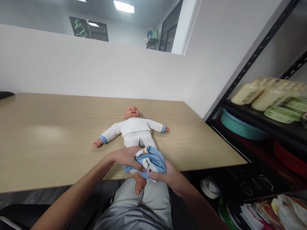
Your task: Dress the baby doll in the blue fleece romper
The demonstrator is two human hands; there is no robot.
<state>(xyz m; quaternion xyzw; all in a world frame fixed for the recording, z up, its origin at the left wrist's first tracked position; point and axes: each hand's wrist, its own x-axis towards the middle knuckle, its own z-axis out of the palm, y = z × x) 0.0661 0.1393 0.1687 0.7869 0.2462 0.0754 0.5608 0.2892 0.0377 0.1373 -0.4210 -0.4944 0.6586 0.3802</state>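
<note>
A baby doll point(134, 127) in a white top and white trousers lies on its back on the wooden table point(48, 140), arms spread, legs toward me over the front edge. A bunched blue and white garment point(152, 159) is gathered around its lower legs. My left hand point(126, 157) grips the left side of the garment. My right hand point(168, 177) holds its right side from below, fingers closed on the cloth. One bare doll foot point(139, 185) hangs below the bundle.
A black metal shelf unit point(254, 54) stands at the right with cream bottles point(268, 94), a teal bowl point(240, 126) and packets lower down. A white partition wall point(96, 70) backs the table. A tape roll point(209, 188) lies under the table's right end.
</note>
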